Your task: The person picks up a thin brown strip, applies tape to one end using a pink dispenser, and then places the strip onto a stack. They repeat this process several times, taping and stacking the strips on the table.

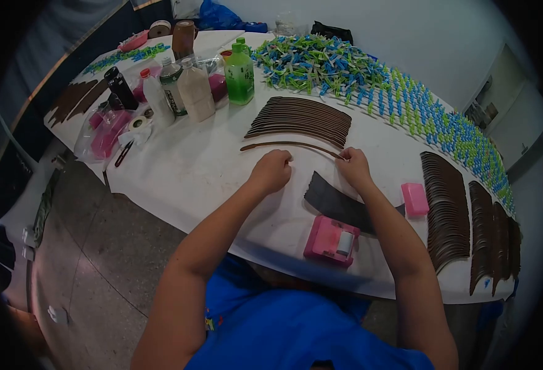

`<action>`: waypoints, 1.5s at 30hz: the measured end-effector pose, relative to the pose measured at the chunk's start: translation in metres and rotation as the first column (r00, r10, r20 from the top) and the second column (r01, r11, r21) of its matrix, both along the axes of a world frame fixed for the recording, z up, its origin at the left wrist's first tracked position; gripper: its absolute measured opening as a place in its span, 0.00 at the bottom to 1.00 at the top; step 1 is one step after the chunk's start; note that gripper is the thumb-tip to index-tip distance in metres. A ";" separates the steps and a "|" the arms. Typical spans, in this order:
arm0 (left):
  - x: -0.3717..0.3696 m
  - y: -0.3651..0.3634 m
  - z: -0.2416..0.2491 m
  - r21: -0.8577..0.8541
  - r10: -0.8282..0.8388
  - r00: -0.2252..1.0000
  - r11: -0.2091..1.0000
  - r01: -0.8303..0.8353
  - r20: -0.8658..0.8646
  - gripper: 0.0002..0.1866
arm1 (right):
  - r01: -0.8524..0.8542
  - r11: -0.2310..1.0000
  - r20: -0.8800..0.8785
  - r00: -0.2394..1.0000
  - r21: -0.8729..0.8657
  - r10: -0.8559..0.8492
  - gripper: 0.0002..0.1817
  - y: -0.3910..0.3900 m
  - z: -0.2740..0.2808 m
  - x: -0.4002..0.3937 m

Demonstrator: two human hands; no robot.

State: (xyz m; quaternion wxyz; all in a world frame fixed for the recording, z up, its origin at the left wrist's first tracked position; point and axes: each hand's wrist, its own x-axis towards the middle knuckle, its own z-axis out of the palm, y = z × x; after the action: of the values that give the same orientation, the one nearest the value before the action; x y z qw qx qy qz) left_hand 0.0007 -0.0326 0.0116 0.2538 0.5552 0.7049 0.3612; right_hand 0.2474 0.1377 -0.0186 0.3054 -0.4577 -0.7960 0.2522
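My right hand point(354, 168) has its fingers closed on the right end of a thin curved brown strip point(290, 144) on the white table point(204, 179). Below the strip's middle is my left hand point(273, 169), fingers curled together; whatever it may hold is too small to make out. Just beyond the single strip lies a row of similar brown strips point(302, 117), side by side. A dark curved sheet point(339, 206) rests between my forearms, beside a pink box point(332, 242) with a grey-white roll in it.
Several bottles, including a green one point(240, 74), stand at the back left. Blue and green clips point(321, 65) cover the back and right. A pink block point(414, 200) and stacked brown strips point(447, 209) lie at the right. A marker-like red item point(123, 154) is left.
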 end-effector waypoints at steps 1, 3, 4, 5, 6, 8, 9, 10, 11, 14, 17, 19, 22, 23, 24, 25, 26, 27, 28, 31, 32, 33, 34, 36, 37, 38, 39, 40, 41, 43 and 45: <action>0.004 -0.006 -0.005 0.232 0.049 0.896 0.971 0.062 -0.442 0.10 | 0.018 0.994 0.084 0.996 0.107 -0.027 0.18 -0.003 -0.002 -0.001; 0.007 -0.011 -0.009 0.268 0.083 0.852 0.961 0.069 -0.517 0.09 | 0.064 0.977 0.072 0.994 0.201 -0.080 0.17 -0.011 -0.003 -0.002; 0.007 -0.012 -0.010 0.305 0.125 0.802 0.949 0.074 -0.584 0.09 | 0.104 0.950 0.058 0.990 0.295 -0.126 0.17 -0.016 -0.002 -0.002; 0.008 -0.011 -0.010 0.305 0.121 0.803 0.949 0.079 -0.584 0.09 | 0.108 0.949 0.058 0.990 0.295 -0.130 0.17 -0.021 0.000 0.000; 0.009 -0.011 -0.007 0.319 0.141 0.789 0.945 0.073 -0.598 0.09 | 0.069 0.955 0.051 0.995 0.288 -0.087 0.18 -0.028 0.008 0.004; 0.011 -0.010 -0.007 0.332 0.155 0.779 0.940 0.072 -0.608 0.09 | 0.035 0.959 0.047 0.998 0.281 -0.050 0.18 -0.043 0.020 0.012; 0.010 -0.008 -0.008 0.334 0.167 0.775 0.941 0.060 -0.610 0.11 | -0.067 0.964 0.128 0.991 0.259 0.035 0.21 -0.049 0.025 0.016; 0.010 -0.007 -0.008 0.336 0.178 0.771 0.940 0.050 -0.612 0.14 | -0.166 0.960 0.206 0.971 0.227 0.120 0.24 -0.054 0.029 0.020; 0.010 -0.005 -0.008 0.337 0.171 0.773 0.940 0.058 -0.611 0.14 | -0.158 0.961 0.207 0.972 0.227 0.111 0.24 -0.059 0.031 0.022; 0.009 0.000 -0.008 0.330 0.182 0.757 0.943 0.047 -0.627 0.16 | -0.190 0.969 0.320 0.938 0.158 0.131 0.28 -0.071 0.037 0.022; 0.007 0.006 -0.007 0.248 0.153 0.764 0.969 0.010 -0.627 0.20 | -0.155 0.983 0.412 0.906 0.101 0.101 0.32 -0.073 0.040 0.016; 0.005 0.010 -0.006 0.238 0.159 0.758 0.971 -0.004 -0.632 0.21 | -0.130 0.976 0.403 0.914 0.175 0.049 0.31 -0.069 0.034 0.010; -0.001 0.019 -0.007 0.217 0.136 0.754 0.976 0.009 -0.642 0.22 | -0.093 0.988 0.462 0.887 0.126 0.024 0.33 -0.060 0.037 0.002; -0.002 0.021 -0.007 0.217 0.132 0.754 0.976 0.014 -0.644 0.22 | -0.088 0.988 0.460 0.888 0.126 0.020 0.33 -0.057 0.038 0.000; -0.003 0.022 -0.007 0.233 0.142 0.751 0.972 0.016 -0.645 0.22 | -0.078 0.992 0.487 0.873 0.099 0.020 0.35 -0.056 0.041 -0.002; -0.003 0.024 -0.007 0.248 0.151 0.748 0.969 0.018 -0.646 0.21 | -0.068 0.995 0.514 0.857 0.070 0.022 0.37 -0.056 0.043 -0.003; -0.005 0.025 -0.008 0.246 0.147 0.748 0.969 0.022 -0.647 0.21 | -0.064 0.996 0.513 0.858 0.069 0.020 0.37 -0.055 0.044 -0.005; -0.005 0.026 -0.006 0.237 0.144 0.749 0.971 0.018 -0.646 0.22 | -0.063 0.996 0.515 0.857 0.065 0.020 0.37 -0.055 0.045 -0.005; -0.004 0.026 -0.005 0.227 0.140 0.751 0.974 0.013 -0.645 0.22 | -0.062 0.996 0.517 0.855 0.060 0.021 0.38 -0.055 0.045 -0.005; -0.003 0.024 -0.002 0.201 0.124 0.752 0.979 0.012 -0.647 0.22 | -0.048 0.998 0.520 0.854 0.046 0.017 0.38 -0.055 0.046 -0.006; -0.003 0.024 0.000 0.199 0.121 0.752 0.980 0.013 -0.647 0.22 | -0.046 0.998 0.520 0.854 0.044 0.017 0.38 -0.055 0.045 -0.006; -0.003 0.024 0.001 0.177 0.107 0.764 0.984 0.010 -0.636 0.23 | -0.042 0.998 0.509 0.861 0.050 0.011 0.38 -0.055 0.044 -0.006; -0.004 0.024 0.002 0.155 0.093 0.776 0.988 0.007 -0.624 0.23 | -0.038 0.998 0.498 0.867 0.057 0.005 0.38 -0.055 0.042 -0.005; -0.004 0.023 0.001 0.174 0.099 0.775 0.985 0.014 -0.624 0.23 | -0.031 0.998 0.501 0.866 0.062 -0.004 0.38 -0.054 0.040 -0.006; -0.005 0.023 0.000 0.194 0.107 0.775 0.981 0.021 -0.623 0.22 | -0.025 0.997 0.503 0.864 0.069 -0.013 0.39 -0.054 0.039 -0.006; -0.005 0.023 -0.001 0.195 0.107 0.775 0.981 0.021 -0.623 0.22 | -0.025 0.997 0.503 0.864 0.070 -0.014 0.39 -0.054 0.038 -0.006; -0.005 0.023 -0.003 0.228 0.127 0.769 0.973 0.025 -0.627 0.21 | -0.019 0.997 0.499 0.866 0.072 -0.019 0.39 -0.054 0.037 -0.005; -0.006 0.023 -0.005 0.261 0.147 0.763 0.965 0.030 -0.629 0.20 | -0.014 0.997 0.494 0.869 0.073 -0.024 0.40 -0.053 0.036 -0.005; -0.006 0.023 -0.007 0.262 0.148 0.763 0.965 0.029 -0.630 0.20 | -0.015 0.997 0.494 0.869 0.074 -0.024 0.40 -0.053 0.035 -0.005; -0.008 0.021 -0.008 0.305 0.177 0.769 0.952 0.024 -0.614 0.18 | -0.007 0.997 0.493 0.870 0.074 -0.030 0.40 -0.053 0.035 -0.004; -0.010 0.016 -0.009 0.299 0.186 0.765 0.954 0.009 -0.617 0.17 | -0.011 0.997 0.486 0.873 0.077 -0.028 0.40 -0.053 0.034 -0.003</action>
State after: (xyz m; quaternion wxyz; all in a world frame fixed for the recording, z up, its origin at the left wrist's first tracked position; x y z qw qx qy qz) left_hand -0.0097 -0.0169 0.0031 -0.1008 0.6410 0.7151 0.2600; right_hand 0.2439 0.0845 0.0151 0.1137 -0.4976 -0.8545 0.0967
